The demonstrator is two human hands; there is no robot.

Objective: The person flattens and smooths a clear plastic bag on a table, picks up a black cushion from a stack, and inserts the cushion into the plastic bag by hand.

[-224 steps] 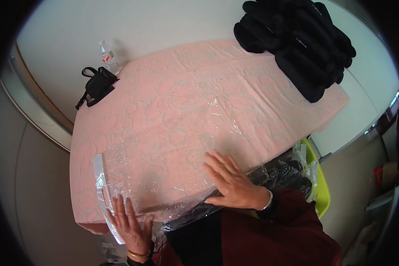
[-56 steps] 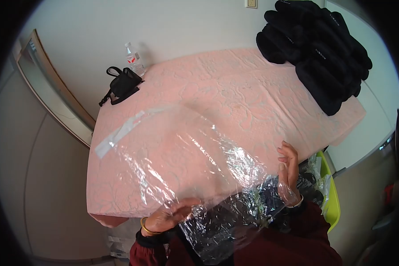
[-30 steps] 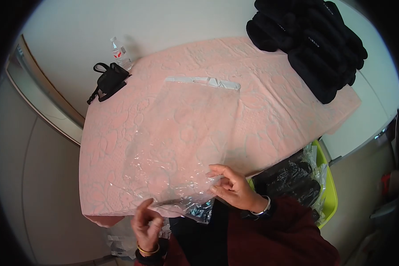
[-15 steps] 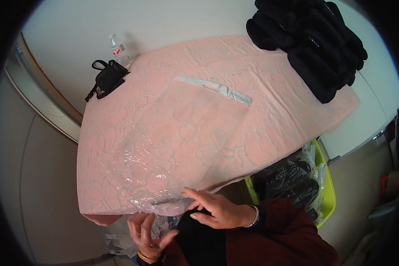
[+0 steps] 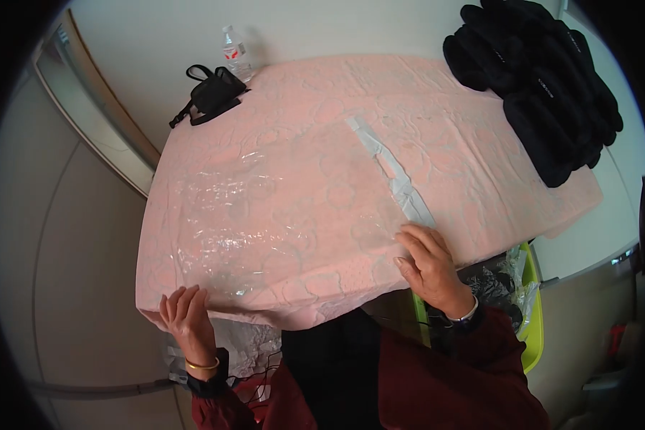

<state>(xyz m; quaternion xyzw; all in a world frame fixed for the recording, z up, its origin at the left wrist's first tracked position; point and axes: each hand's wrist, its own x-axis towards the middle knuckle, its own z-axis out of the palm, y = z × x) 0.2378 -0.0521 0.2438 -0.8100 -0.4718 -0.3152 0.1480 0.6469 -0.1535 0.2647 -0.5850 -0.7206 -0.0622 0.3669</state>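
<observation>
A clear plastic bag with a white strip along one end lies flat on the pink patterned tablecloth. At the table's front left edge, my left hand rests its stretched fingers on the cloth beside the bag's lower left corner; its thumb is hidden. My right hand is open near the lower end of the white strip. Its fingertips touch the bag's edge, and the thumb stands apart from the fingers.
Stacked black cushion-like items lie at the back right. A black pouch with a strap and a water bottle stand at the back left. Below the right edge is a yellow-green bin with plastic-wrapped dark items.
My hands have moved apart, the left to the left corner and the right up to the strip. The bag has turned clockwise and lies flatter. The view has shifted slightly.
</observation>
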